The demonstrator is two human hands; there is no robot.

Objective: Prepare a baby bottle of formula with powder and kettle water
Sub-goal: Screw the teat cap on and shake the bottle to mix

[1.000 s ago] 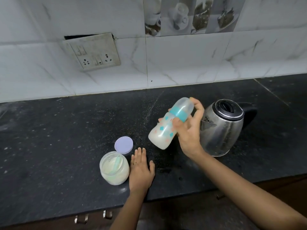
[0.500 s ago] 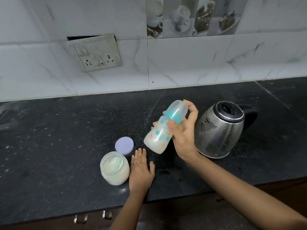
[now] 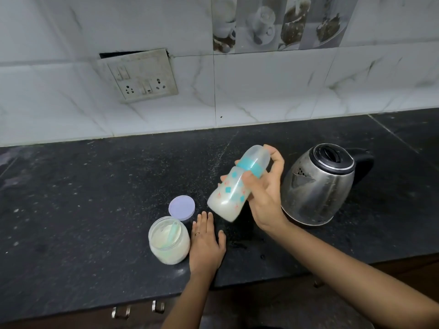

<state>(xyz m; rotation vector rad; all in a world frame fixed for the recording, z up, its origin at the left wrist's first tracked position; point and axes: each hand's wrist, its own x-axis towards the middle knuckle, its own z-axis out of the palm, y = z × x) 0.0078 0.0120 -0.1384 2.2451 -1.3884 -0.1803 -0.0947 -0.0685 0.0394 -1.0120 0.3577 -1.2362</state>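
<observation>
- Head view shows the right hand (image 3: 263, 199) wrapped round the baby bottle (image 3: 228, 195). The thumb lies across the front and the fingers curl behind it. One finger reaches up by the clear cap (image 3: 257, 154).
- The bottle is up in the air over the black counter (image 3: 95, 198). It is tilted, with the cap end high and pointing toward the kettle (image 3: 318, 186), and the fat end low and nearer the person.
- White milky liquid sits in the low end. The teal ring (image 3: 250, 166) and the cap are on, so nothing can spill.
- I think the tight hold near the neck is for shaking the milk to mix it. The low end looks a bit blurry, which fits that.
- The left hand (image 3: 206, 243) lies flat on the counter with straight fingers and holds nothing. I think it just rests there to keep the person steady.
- Just beside that hand stands the powder jar (image 3: 169, 245). It is open, with a scoop (image 3: 172, 233) left inside.
- Its round lid (image 3: 181, 207) lies flat just behind the jar, close by for when the jar gets closed.
- The kettle stands on the counter just past the right hand, lid down, spout toward the bottle.
- Powder and water both seem to be in, so the job looks nearly done.
</observation>
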